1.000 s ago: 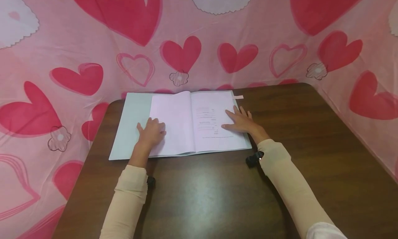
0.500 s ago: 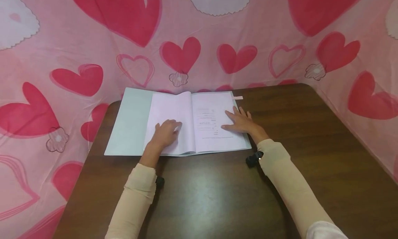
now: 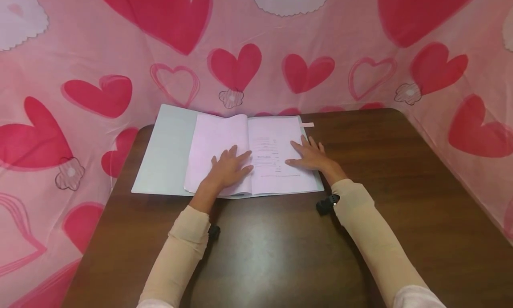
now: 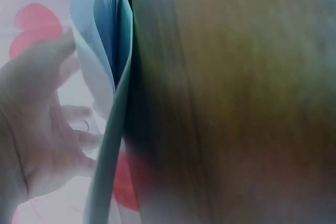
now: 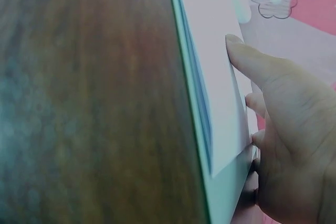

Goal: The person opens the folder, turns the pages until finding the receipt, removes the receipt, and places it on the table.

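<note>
A pale green folder (image 3: 164,152) lies open on the table, with white sheets inside. Its left page (image 3: 218,132) looks blank and bulges near the fold, while the right page (image 3: 272,130) bears small printed lines. My left hand (image 3: 226,171) rests on the left page beside the fold, fingers spread. On the right page's outer edge lies my right hand (image 3: 310,157), its fingers spread and nearly straight. Sheets curve up close to the fold in the left wrist view, where the folder's edge (image 4: 107,156) bends. Neither hand grips anything.
The dark wooden table (image 3: 264,250) extends in front of the folder and to its right. A small pale tab (image 3: 307,124) sticks out at the folder's upper right. Behind the table hangs a pink cloth (image 3: 272,34) printed with hearts.
My left hand has slid right across the left page to the fold, and its fingers have spread. The folder's left cover now sits higher at its outer side. My right hand stays put.
</note>
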`<state>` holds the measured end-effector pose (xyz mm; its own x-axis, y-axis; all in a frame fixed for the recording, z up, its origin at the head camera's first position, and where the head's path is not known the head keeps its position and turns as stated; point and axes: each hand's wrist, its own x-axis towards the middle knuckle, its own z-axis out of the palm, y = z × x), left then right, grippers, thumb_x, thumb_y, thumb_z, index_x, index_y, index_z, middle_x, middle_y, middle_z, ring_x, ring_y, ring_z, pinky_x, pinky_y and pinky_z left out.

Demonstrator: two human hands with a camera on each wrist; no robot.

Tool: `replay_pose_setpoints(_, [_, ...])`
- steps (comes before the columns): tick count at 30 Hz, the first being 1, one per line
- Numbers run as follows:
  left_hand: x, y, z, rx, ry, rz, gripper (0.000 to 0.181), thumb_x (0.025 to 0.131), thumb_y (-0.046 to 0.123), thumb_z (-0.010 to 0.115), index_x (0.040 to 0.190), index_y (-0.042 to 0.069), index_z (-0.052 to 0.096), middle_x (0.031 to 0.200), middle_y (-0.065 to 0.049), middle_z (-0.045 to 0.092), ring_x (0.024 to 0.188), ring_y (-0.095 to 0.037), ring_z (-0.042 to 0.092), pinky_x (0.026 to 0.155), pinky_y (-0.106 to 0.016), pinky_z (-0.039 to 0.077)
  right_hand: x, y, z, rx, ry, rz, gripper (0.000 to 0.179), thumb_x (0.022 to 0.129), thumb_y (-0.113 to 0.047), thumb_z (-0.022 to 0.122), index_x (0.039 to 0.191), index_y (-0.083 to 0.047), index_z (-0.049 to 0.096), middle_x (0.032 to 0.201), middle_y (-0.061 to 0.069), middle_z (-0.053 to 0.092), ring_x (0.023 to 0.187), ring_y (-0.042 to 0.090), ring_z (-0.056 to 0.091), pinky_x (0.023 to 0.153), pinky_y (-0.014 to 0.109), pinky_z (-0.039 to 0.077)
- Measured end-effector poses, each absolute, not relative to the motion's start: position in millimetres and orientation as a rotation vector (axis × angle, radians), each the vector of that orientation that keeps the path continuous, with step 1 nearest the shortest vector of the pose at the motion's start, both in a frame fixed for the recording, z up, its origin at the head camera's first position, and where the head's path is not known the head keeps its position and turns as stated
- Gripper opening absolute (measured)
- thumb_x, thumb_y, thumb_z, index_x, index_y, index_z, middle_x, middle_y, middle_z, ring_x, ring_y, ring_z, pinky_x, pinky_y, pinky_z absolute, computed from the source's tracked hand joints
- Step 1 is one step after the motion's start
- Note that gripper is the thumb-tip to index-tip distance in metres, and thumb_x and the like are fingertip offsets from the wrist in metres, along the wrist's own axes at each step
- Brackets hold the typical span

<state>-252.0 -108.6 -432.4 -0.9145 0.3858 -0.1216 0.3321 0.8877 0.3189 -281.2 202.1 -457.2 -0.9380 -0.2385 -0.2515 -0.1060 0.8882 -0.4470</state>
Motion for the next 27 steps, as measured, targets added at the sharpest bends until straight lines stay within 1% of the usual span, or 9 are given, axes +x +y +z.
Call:
replay_pose_setpoints(2, [-250.0,-103.4,-431.0,0.609,2.858,0.439,0.064,0.099,0.06,0.048,0.157,0.036,0.037,0.174,-0.009,0.011,0.157,-0.048,0.014,0.118,-0.079,0.015,-280.7,203.6,-456.9,-0.258,2.761,-0.619,0.096,0.09,-0.064,0.059,0.165,-0.027,0.012,0.174,0.011,-0.009,0.159,0.043,-0.016,0.124,0.066,-0.015])
replay_pose_setpoints(3, [-249.1,-101.1,-430.3,0.635,2.851,0.433,0.064,0.098,0.061,0.049,0.157,0.036,0.038,0.174,-0.007,0.01,0.157,-0.05,0.013,0.117,-0.08,0.016,-280.3,204.2,-456.4,-0.256,2.762,-0.623,0.096,0.09,-0.063,0.059,0.165,-0.027,0.013,0.174,0.011,-0.009,0.159,0.043,-0.015,0.124,0.066,-0.014])
replay_pose_setpoints(5, [-247.3,-97.3,-428.8,0.681,2.838,0.408,0.065,0.097,0.062,0.051,0.155,0.036,0.042,0.174,-0.004,0.012,0.156,-0.053,0.012,0.114,-0.082,0.018,-279.9,204.9,-455.6,-0.257,2.77,-0.625,0.095,0.09,-0.062,0.06,0.165,-0.026,0.013,0.174,0.011,-0.008,0.159,0.043,-0.014,0.124,0.066,-0.014])
replay_pose_setpoints(7, [-245.7,-95.5,-427.8,0.685,2.825,0.373,0.066,0.094,0.063,0.054,0.153,0.035,0.045,0.173,-0.002,0.017,0.155,-0.054,0.013,0.114,-0.082,0.018,-280.6,204.2,-454.9,-0.263,2.774,-0.632,0.095,0.09,-0.061,0.06,0.165,-0.025,0.014,0.174,0.012,-0.007,0.159,0.043,-0.014,0.124,0.066,-0.013])
replay_pose_setpoints(10, [-243.3,-95.0,-427.9,0.648,2.796,0.335,0.07,0.091,0.064,0.06,0.153,0.035,0.045,0.172,-0.002,0.021,0.155,-0.054,0.015,0.115,-0.081,0.018,-281.8,202.2,-454.8,-0.278,2.769,-0.63,0.095,0.09,-0.061,0.061,0.165,-0.025,0.015,0.174,0.013,-0.006,0.159,0.044,-0.013,0.124,0.067,-0.013])
replay_pose_setpoints(16, [-239.9,-95.2,-430.8,0.573,2.748,0.33,0.081,0.085,0.065,0.068,0.155,0.037,0.04,0.172,-0.001,0.021,0.156,-0.049,0.018,0.118,-0.079,0.015,-285.9,200.6,-455.1,-0.302,2.76,-0.616,0.091,0.092,-0.056,0.062,0.164,-0.021,0.019,0.173,0.017,-0.002,0.159,0.047,-0.009,0.124,0.069,-0.009])
replay_pose_setpoints(18, [-239.1,-94.8,-431.3,0.568,2.746,0.322,0.083,0.083,0.065,0.069,0.156,0.037,0.04,0.172,-0.001,0.021,0.156,-0.049,0.019,0.118,-0.079,0.014,-289.1,201.2,-455.0,-0.317,2.773,-0.616,0.086,0.093,-0.052,0.061,0.163,-0.018,0.023,0.173,0.019,0.003,0.158,0.048,-0.005,0.124,0.07,-0.005])
replay_pose_setpoints(23, [-236.7,-93.2,-430.2,0.551,2.747,0.306,0.086,0.081,0.063,0.072,0.156,0.036,0.039,0.172,-0.002,0.021,0.157,-0.05,0.017,0.118,-0.08,0.011,-301.7,203.7,-456.2,-0.363,2.833,-0.63,0.075,0.097,-0.043,0.061,0.159,-0.01,0.034,0.17,0.024,0.016,0.155,0.052,0.012,0.121,0.074,0.011])
replay_pose_setpoints(27, [-234.8,-92.0,-430.1,0.523,2.735,0.296,0.085,0.081,0.062,0.073,0.155,0.038,0.039,0.173,-0.001,0.02,0.157,-0.049,0.015,0.118,-0.079,0.01,-312.8,206.1,-457.1,-0.364,2.855,-0.645,0.071,0.098,-0.041,0.06,0.156,-0.008,0.038,0.168,0.025,0.02,0.152,0.053,0.017,0.119,0.072,0.017])
